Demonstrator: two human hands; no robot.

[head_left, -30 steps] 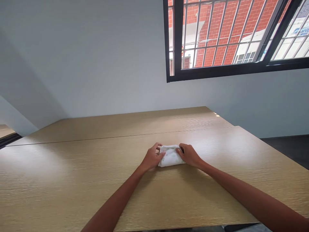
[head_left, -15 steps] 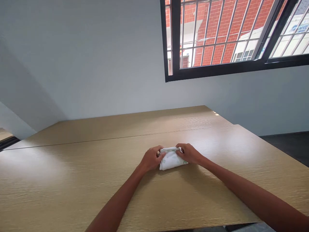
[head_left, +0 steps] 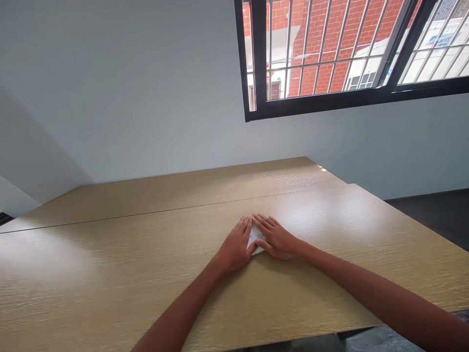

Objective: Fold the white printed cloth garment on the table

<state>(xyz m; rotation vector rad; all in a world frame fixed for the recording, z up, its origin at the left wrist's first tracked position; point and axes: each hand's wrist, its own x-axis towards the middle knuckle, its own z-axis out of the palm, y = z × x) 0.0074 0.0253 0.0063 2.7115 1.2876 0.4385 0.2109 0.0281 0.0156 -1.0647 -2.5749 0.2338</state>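
A folded white cloth (head_left: 253, 237) with a small green print lies on the wooden table, mostly covered by my two hands. My left hand (head_left: 237, 244) rests flat over its left part, fingers stretched forward. Over the right part lies my right hand (head_left: 275, 238), palm down with the fingers extended toward the left fingertips. Both thumbs come close together at the near edge of the cloth. Only a small patch of the print shows between the hands.
The light wooden table (head_left: 128, 274) spreads around my arms, with a seam line across its far part. Behind it stands a pale wall (head_left: 164, 98) with a black-framed barred window (head_left: 318, 101) at upper right. Dark floor (head_left: 432, 210) shows at the right.
Both hands have gone from pinching the cloth's two sides to lying flat on top of it. The cloth is now largely hidden beneath them. The view has shifted slightly.
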